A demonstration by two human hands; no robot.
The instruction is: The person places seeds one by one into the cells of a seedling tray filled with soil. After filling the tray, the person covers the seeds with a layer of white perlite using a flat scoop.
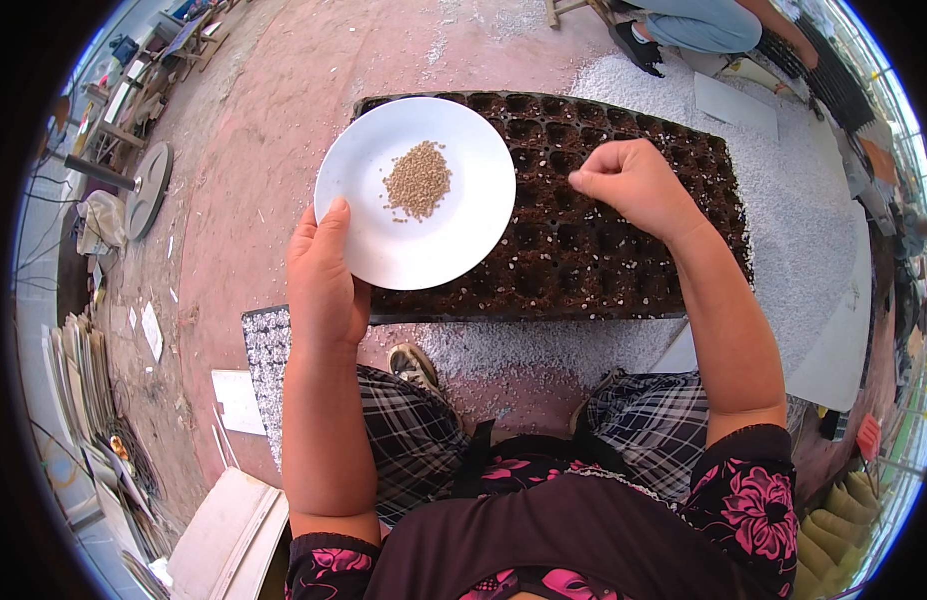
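My left hand (325, 262) holds a white plate (463, 240) by its left rim, thumb on top. A small heap of tan seeds (418, 180) lies on the plate. Under and beyond the plate is a black plastic seedling tray (621, 285) filled with dark brown soil, with a hollow in many cells and white granules scattered over it. My right hand (632, 180) is over the tray, right of the plate, with thumb and fingertips pinched together. Whether seeds are between those fingertips cannot be seen.
White granules (793, 247) are heaped right of the tray and lie below it. Another tray with white granules (267, 352) is at the lower left. Another person's leg and shoe (640, 49) are at the upper right. A round metal base with a pole (148, 187) lies at the left.
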